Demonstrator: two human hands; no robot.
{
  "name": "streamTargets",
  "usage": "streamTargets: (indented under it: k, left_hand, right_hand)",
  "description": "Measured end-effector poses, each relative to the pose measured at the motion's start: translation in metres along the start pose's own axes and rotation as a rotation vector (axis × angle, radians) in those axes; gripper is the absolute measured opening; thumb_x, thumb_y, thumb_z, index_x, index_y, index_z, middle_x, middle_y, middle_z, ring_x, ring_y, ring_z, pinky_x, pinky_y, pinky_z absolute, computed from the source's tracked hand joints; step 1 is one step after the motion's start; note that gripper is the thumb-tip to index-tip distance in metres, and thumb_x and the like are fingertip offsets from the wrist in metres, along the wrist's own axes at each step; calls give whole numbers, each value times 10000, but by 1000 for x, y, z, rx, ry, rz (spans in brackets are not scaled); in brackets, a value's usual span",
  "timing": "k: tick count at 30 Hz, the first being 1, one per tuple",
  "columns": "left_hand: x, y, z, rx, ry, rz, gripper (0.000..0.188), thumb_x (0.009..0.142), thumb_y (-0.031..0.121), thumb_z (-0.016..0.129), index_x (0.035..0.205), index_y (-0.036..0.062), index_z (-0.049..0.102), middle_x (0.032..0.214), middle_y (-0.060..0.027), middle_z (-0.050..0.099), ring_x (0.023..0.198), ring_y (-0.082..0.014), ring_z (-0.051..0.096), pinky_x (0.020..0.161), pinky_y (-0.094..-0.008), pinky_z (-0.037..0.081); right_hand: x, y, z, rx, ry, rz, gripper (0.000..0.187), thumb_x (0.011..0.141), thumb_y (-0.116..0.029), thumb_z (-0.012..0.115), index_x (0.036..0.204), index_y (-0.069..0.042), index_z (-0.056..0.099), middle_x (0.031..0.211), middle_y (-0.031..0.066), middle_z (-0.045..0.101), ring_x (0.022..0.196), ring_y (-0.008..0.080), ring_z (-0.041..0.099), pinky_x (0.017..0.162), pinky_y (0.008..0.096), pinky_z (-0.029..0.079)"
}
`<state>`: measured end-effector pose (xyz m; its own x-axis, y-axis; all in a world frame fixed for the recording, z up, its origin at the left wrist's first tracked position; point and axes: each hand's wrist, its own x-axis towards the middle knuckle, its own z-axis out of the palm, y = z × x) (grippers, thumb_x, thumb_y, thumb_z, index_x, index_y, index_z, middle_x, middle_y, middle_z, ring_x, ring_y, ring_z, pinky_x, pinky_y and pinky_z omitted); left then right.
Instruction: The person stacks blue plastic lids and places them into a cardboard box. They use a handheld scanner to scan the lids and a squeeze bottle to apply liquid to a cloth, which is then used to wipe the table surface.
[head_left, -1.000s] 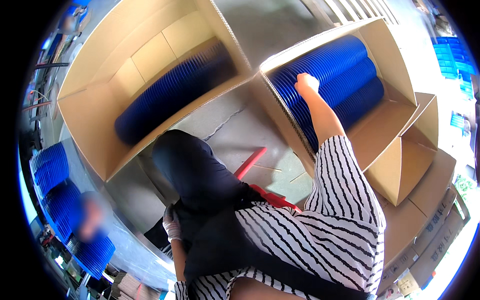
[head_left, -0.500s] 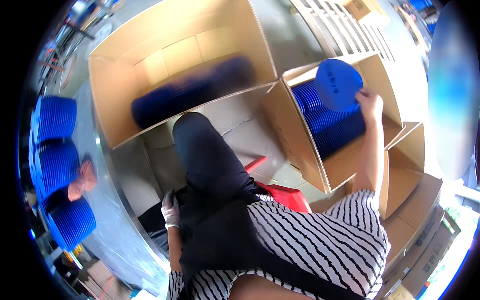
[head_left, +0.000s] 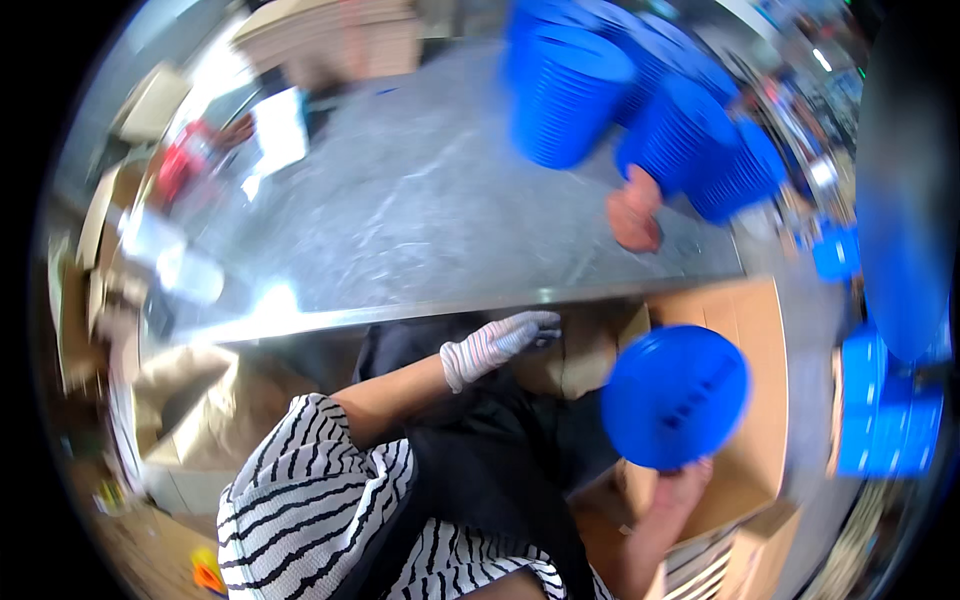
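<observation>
Cardboard pieces (head_left: 152,105) are seen at the left edge, blurred. Next to them, a white sheet (head_left: 281,130) is placed on a grey metal table (head_left: 400,220), by which most of the upper part of the view is filled. At its far side a pile of flat brown cardboard (head_left: 335,45) is stacked. Below the near edge of the table, at left, crumpled brown paper (head_left: 215,405) can be noticed.

Near the middle, the left hand (head_left: 503,343), covered with a whitish glove, is held in front of the table edge. Its fingers are stretched and kept close together, slightly bent at the tips.

Farther right, tall stacks of blue discs (head_left: 570,95) are stood on the table, close to each other. Just beside them a small pinkish-brown object (head_left: 635,212) is laid; its kind cannot be told.

Nearer, one blue disc (head_left: 677,390) with small dark marks is held by the bare right hand (head_left: 684,482). It is gripped at the lower rim; the fingers are partly hidden behind it. Part of an open cardboard box (head_left: 762,340) is covered by this disc. At the far right, blue crates (head_left: 885,415) are seen.
</observation>
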<state>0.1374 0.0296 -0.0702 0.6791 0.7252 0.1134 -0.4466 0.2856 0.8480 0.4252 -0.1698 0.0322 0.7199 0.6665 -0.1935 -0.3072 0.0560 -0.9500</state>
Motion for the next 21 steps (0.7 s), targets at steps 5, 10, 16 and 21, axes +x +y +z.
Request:
streamTargets:
  k: [5,10,16,21]
  left_hand:
    - [-65,95,-18,-402,501,188,905,908,640,518,1521,44,221,1536,-210,295,1398,-338,324,1137,-496,277]
    - [-144,122,-66,111,951,119,808,957,543,508,1516,24,239,1515,-201,337,1383,-306,347,1129,-422,290]
    - [-174,130,-96,599,1169,98,673,969,432,508,1431,-38,374,1389,-279,481,1284,-347,491,1073,-390,378]
    - [-222,170,-89,351,1449,212,420,954,209,572,1326,22,515,1231,-189,600,1181,-297,563,1019,-391,437]
  right_hand:
    - [44,112,176,-102,-701,425,116,899,-74,594,1010,-42,585,747,4,577,577,92,494,550,241,403]
    - [17,157,295,-359,-987,549,64,905,-102,637,899,-45,608,662,-3,574,520,70,498,494,225,430]
    - [15,183,349,-661,-1078,455,107,908,-123,662,870,-29,629,681,4,588,502,76,514,461,232,440]
    - [16,188,363,-786,-1011,437,188,921,-152,658,777,-58,582,649,0,568,483,75,509,430,227,434]
